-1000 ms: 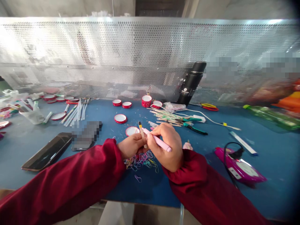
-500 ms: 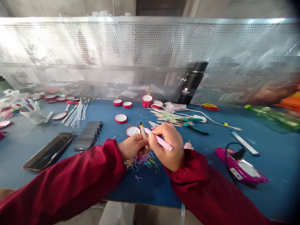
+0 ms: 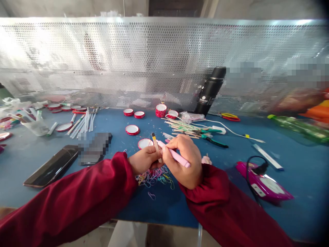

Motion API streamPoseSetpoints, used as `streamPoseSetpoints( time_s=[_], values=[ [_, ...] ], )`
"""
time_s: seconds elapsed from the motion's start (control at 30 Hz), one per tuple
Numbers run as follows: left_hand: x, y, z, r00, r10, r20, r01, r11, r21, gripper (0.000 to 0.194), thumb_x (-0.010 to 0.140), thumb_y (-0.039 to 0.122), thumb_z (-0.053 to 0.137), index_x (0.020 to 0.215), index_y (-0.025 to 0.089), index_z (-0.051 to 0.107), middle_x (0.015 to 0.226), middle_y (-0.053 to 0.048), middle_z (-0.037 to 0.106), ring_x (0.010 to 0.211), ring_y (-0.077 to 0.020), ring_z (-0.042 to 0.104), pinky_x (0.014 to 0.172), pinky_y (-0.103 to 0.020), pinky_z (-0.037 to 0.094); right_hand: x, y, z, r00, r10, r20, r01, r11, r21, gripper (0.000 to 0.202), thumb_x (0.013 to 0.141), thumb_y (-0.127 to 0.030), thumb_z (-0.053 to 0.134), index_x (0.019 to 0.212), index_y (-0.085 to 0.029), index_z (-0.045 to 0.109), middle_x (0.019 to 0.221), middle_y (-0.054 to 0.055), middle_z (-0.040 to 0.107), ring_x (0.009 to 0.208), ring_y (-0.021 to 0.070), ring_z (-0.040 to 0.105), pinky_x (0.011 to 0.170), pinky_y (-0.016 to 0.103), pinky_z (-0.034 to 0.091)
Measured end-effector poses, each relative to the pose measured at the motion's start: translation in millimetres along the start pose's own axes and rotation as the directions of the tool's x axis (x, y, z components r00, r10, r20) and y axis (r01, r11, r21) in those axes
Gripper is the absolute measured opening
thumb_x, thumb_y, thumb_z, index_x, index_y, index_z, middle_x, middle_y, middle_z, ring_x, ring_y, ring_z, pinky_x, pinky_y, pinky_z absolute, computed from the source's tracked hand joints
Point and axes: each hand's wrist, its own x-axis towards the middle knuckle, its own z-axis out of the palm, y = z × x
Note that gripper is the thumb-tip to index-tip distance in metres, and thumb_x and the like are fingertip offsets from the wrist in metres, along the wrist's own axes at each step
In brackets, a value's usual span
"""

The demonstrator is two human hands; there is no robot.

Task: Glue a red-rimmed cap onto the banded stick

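Note:
Between the fingers of my left hand (image 3: 144, 160) stands a flat wooden stick (image 3: 155, 142), its upper end coloured black and yellow. My right hand (image 3: 183, 159) grips a pink marker pen (image 3: 177, 157), whose front end lies against or very near the stick. Both hands are closed and almost touch. Below them is a loose heap of coloured rubber bands (image 3: 154, 176), partly covered by my fingers. A red-rimmed white lid (image 3: 144, 143) sits just behind my left hand.
Two phones (image 3: 52, 166) lie at the left. Wooden sticks (image 3: 180, 127) and green-handled pliers (image 3: 214, 140) are behind my right hand. A black flask (image 3: 209, 92) leans against the perforated metal screen (image 3: 164, 51). To the right are a magenta device (image 3: 264, 181) and a green bottle (image 3: 298, 128).
Almost nothing differs. The whole view has shifted by a few pixels, and both hands keep the same hold on the stick and the marker pen.

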Motion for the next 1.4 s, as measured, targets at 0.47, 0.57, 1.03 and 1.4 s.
streamPoseSetpoints(
  time_s=[0.47,0.57,1.03,1.4],
  values=[
    [1.5,-5.3,-5.4,0.997,0.043,0.062,-0.049,0.993,0.103,0.04,0.085,0.051,0.051,0.067,0.015,0.048,0.055,0.003,0.045,0.043,-0.0042,0.032,0.045,-0.022,0.021,-0.4,-0.4,-0.9,1.0,0.017,0.0,-0.017,1.0,-0.005,0.014,0.078,-0.015,0.058,0.073,-0.022,0.048,0.066,0.0,0.056,0.066,0.0175,0.057,0.067,0.033,0.045],
    [0.3,-3.1,-4.0,0.998,0.031,0.056,-0.037,0.993,0.111,0.038,0.086,0.05,0.05,0.068,0.016,0.048,0.055,0.003,0.045,0.043,-0.0044,0.032,0.045,-0.022,0.021,-0.1,-1.2,-0.8,1.0,0.024,-0.005,-0.024,1.0,-0.011,0.014,0.078,-0.014,0.058,0.074,-0.022,0.047,0.066,0.0,0.056,0.067,0.0177,0.057,0.067,0.033,0.045],
    [-0.4,-0.1,-0.2,1.0,0.002,0.026,-0.003,0.998,0.055,0.039,0.079,0.051,0.058,0.069,0.015,0.047,0.053,0.005,0.041,0.044,-0.0041,0.03,0.045,-0.022,0.018,0.1,-2.2,-1.2,1.0,0.022,0.001,-0.022,1.0,0.003,0.015,0.078,-0.013,0.059,0.074,-0.022,0.048,0.066,0.0,0.056,0.066,0.0176,0.057,0.068,0.034,0.045],
    [0.0,-1.1,-1.4,0.998,0.03,0.046,-0.033,0.997,0.063,0.041,0.08,0.054,0.057,0.068,0.015,0.048,0.054,0.004,0.042,0.044,-0.0041,0.029,0.045,-0.022,0.018,-0.1,-1.7,-0.8,1.0,0.025,0.001,-0.025,1.0,0.01,0.014,0.077,-0.014,0.058,0.073,-0.022,0.048,0.066,0.0,0.056,0.065,0.0174,0.057,0.067,0.033,0.045]
  ],
)
